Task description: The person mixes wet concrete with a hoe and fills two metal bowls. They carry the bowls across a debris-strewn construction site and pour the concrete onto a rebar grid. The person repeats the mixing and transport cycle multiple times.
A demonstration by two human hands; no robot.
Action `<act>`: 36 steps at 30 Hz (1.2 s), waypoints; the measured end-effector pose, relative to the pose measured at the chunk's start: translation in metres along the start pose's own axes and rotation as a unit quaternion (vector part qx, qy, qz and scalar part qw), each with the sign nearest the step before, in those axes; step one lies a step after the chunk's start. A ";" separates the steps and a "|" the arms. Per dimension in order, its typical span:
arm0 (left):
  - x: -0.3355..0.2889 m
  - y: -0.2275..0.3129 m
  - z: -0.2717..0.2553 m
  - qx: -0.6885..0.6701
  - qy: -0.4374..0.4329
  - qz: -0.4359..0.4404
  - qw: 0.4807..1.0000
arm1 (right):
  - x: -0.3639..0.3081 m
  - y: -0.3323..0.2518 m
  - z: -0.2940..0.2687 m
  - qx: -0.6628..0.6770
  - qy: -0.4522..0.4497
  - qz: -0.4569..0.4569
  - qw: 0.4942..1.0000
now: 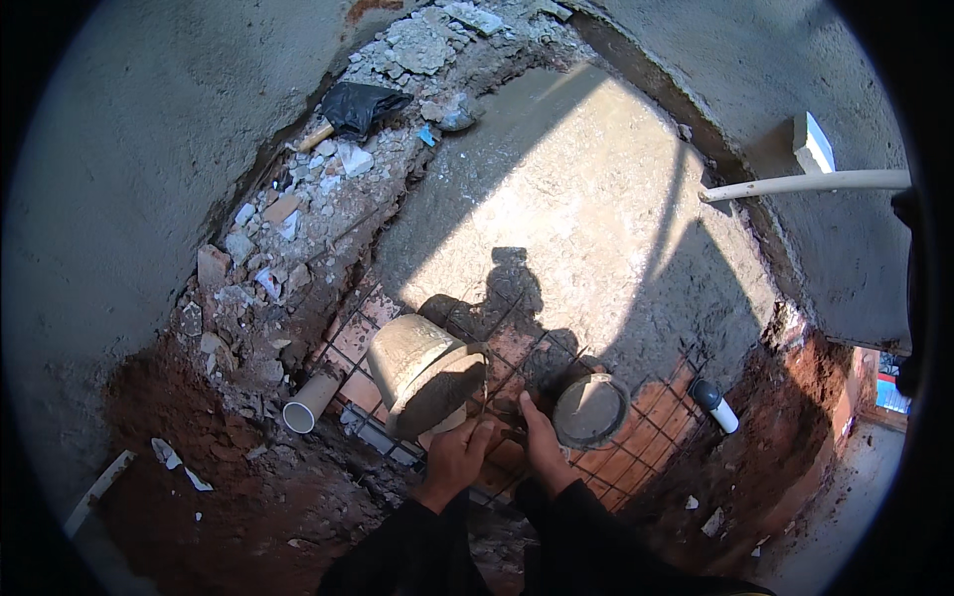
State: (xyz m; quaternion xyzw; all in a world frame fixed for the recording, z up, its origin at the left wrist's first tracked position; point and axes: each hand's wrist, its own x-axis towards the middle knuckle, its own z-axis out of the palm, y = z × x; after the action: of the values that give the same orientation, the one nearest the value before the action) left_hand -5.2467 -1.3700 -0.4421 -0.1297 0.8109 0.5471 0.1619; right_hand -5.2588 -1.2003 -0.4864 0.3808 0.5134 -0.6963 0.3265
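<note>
Holding onto something down by two buckets, but the pinch itself is hard to read. The left hand (455,462) has its fingers curled in and thumb up, right at the lower rim of a tipped-over bucket (409,358). Can't tell if it's really gripping that rim or just up against it. The bucket is up and left of that grip, mouth angled down toward the hands; its inside is grey and mostly in shadow, so no clue how much is in there, if anything. The right hand (542,444) sits just across from the left, palm turned inward with a narrow gap between the two; its fingers are partly hidden, so I can't say if it's got hold of anything. Just beside it on the right is a second bucket (591,409), showing a round grey face that could be a cement fill or plain bucket bottom.

Under and around both hands there's a dark wire mesh (656,429) over orange blocks. Left of the left hand, past the tipped bucket, lies an open-ended pipe (320,392); well off to the right of the right hand, a white pipe (727,417) with a dark cap. Beyond the hands spreads grey concrete (576,189), half sunlit.
</note>
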 end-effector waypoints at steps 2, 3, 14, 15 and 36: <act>-0.023 0.032 0.011 0.083 -0.094 0.002 0.992 | -0.037 -0.023 -0.012 0.111 -0.069 0.048 0.990; -0.030 0.046 0.019 0.109 -0.112 0.027 0.987 | -0.055 -0.033 -0.020 0.176 -0.124 0.069 0.974; -0.095 0.064 0.169 0.095 -0.057 0.017 0.994 | -0.214 -0.075 -0.266 0.333 -0.008 -0.178 0.926; -0.094 0.048 0.189 0.108 -0.053 -0.013 0.993 | -0.219 -0.072 -0.296 0.315 0.037 -0.180 0.931; -0.032 -0.042 0.517 -0.219 -0.100 -0.296 0.924 | -0.098 0.195 -0.656 0.109 0.447 0.007 0.888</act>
State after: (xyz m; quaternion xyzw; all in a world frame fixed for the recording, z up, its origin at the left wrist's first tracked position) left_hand -5.1389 -0.9036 -0.6450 -0.3407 0.5749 0.6485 0.3645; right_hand -4.9168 -0.6127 -0.6124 0.6886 0.5232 -0.5014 0.0239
